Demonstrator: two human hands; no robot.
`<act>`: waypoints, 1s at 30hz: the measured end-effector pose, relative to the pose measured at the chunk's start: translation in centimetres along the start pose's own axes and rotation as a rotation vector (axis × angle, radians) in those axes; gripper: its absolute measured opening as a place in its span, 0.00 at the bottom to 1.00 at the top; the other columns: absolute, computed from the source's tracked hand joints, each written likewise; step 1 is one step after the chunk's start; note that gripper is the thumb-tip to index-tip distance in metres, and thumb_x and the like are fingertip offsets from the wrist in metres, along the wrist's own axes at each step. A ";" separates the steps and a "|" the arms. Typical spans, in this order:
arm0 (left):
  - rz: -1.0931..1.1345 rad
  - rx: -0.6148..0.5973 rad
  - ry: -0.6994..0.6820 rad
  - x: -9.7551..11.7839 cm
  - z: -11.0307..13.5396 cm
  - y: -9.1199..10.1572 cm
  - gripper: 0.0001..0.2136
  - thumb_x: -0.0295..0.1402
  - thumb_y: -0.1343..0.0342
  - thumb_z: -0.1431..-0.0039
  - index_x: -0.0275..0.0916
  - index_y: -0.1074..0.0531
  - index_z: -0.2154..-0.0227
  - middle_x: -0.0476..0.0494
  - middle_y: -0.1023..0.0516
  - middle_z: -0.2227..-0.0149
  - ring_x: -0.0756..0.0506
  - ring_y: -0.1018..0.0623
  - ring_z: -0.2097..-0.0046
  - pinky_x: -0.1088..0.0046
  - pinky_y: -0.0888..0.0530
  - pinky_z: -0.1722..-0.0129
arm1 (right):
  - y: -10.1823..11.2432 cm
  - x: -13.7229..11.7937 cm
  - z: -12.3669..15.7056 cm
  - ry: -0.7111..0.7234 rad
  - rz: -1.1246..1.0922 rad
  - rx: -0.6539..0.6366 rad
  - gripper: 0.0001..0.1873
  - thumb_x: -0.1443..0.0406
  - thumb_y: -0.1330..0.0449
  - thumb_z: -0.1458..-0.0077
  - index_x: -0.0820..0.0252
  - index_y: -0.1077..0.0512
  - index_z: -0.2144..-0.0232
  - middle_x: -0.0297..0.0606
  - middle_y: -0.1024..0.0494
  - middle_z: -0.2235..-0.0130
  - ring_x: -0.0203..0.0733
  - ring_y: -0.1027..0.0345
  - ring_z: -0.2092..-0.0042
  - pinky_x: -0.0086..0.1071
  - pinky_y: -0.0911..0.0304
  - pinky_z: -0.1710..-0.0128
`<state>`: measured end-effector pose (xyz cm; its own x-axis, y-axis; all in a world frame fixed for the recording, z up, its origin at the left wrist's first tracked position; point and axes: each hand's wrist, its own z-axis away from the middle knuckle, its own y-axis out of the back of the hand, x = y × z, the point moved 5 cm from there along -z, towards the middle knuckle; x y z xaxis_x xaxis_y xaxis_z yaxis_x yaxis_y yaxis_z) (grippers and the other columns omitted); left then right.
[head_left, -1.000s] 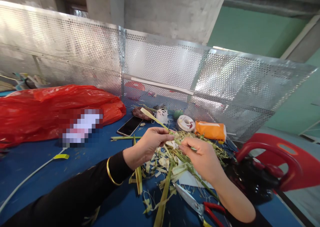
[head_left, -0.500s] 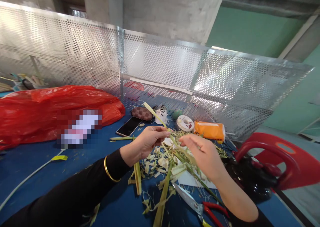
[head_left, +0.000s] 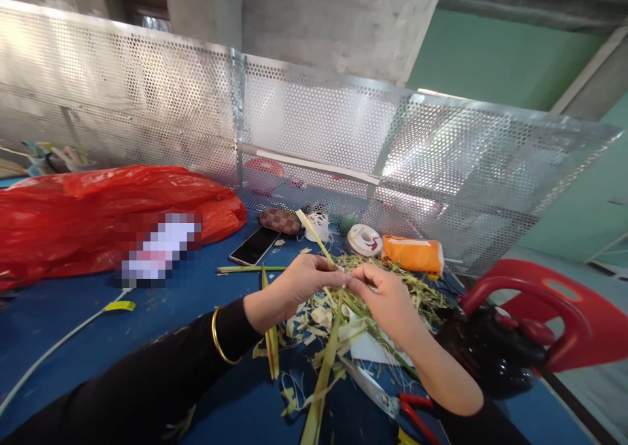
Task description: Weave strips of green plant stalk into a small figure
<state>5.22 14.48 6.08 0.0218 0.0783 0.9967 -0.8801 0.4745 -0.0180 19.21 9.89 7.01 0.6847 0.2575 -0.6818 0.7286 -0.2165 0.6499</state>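
My left hand (head_left: 307, 283) is closed in a pinch on a pale green leaf strip (head_left: 313, 228), whose flat end sticks up and away to the left. The fingertips of my right hand (head_left: 387, 301) meet those of my left at the strip, thumb and forefinger pinched together there. Below both hands, a long leaf blade (head_left: 324, 373) runs toward the near table edge; whether it is one piece with the held strip is hidden. Scissors with red handles (head_left: 370, 385) lie below my right hand. Cut leaf scraps (head_left: 321, 317) are heaped beneath the hands.
A black kettle (head_left: 495, 350) with a red handle stands at right. Behind the scraps are a tape roll (head_left: 364, 240), an orange packet (head_left: 412, 255), a checkered pouch (head_left: 279, 221) and a phone (head_left: 255, 246). A red plastic bag (head_left: 98, 203) lies left, before a perforated metal screen (head_left: 314, 111).
My right hand has moved left and its fingers have closed at my left fingertips. My left hand has shifted slightly right and down, with the strip's upper end following.
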 end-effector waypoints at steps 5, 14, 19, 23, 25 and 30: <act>-0.052 -0.071 -0.009 0.4 0.1 -0.3 0.09 0.36 0.34 0.61 0.34 0.23 0.80 0.51 0.31 0.81 0.53 0.39 0.76 0.72 0.46 0.74 | 1.0 -0.9 0.2 0.147 0.198 -0.008 0.10 0.65 0.45 0.44 0.57 0.32 0.77 0.31 0.30 0.76 0.37 0.39 0.73 0.30 0.45 0.72; -0.124 -0.154 -0.001 -0.6 -0.9 0.3 0.10 0.38 0.35 0.59 0.35 0.25 0.79 0.55 0.37 0.82 0.54 0.45 0.79 0.72 0.51 0.77 | 1.9 -0.9 0.2 0.105 0.197 -0.065 0.10 0.65 0.43 0.46 0.57 0.32 0.79 0.30 0.30 0.77 0.37 0.37 0.73 0.31 0.44 0.70; -0.112 -0.211 -0.022 -1.1 -0.9 0.3 0.11 0.40 0.35 0.58 0.35 0.25 0.79 0.55 0.38 0.82 0.54 0.45 0.79 0.72 0.51 0.77 | 1.7 -0.7 0.0 0.040 0.036 -0.031 0.10 0.61 0.44 0.44 0.58 0.25 0.71 0.35 0.22 0.69 0.41 0.31 0.66 0.33 0.39 0.65; -0.077 -0.314 0.015 -1.4 -0.3 -0.8 0.12 0.41 0.36 0.56 0.35 0.23 0.78 0.56 0.41 0.83 0.54 0.48 0.79 0.71 0.53 0.77 | -0.1 0.6 -0.2 -0.133 -0.292 -0.048 0.10 0.59 0.41 0.48 0.59 0.25 0.68 0.36 0.22 0.67 0.41 0.30 0.65 0.33 0.37 0.65; -0.064 -0.345 0.021 -1.4 0.1 -1.3 0.15 0.44 0.38 0.53 0.35 0.21 0.76 0.56 0.41 0.84 0.54 0.49 0.79 0.72 0.53 0.77 | -1.1 1.1 -0.2 -0.199 -0.446 -0.057 0.09 0.60 0.39 0.50 0.60 0.26 0.71 0.34 0.24 0.70 0.39 0.32 0.69 0.31 0.38 0.68; -0.061 -0.357 0.021 -1.2 0.3 -1.8 0.13 0.41 0.37 0.54 0.35 0.19 0.74 0.53 0.36 0.82 0.54 0.46 0.79 0.73 0.51 0.77 | -1.9 1.4 -0.1 -0.268 -0.667 -0.071 0.11 0.59 0.36 0.55 0.60 0.32 0.77 0.28 0.34 0.78 0.33 0.41 0.76 0.28 0.44 0.75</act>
<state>6.64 13.25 4.95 0.0822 0.0563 0.9950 -0.6559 0.7547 0.0115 18.83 10.75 4.84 0.0823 0.0717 -0.9940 0.9963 -0.0301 0.0803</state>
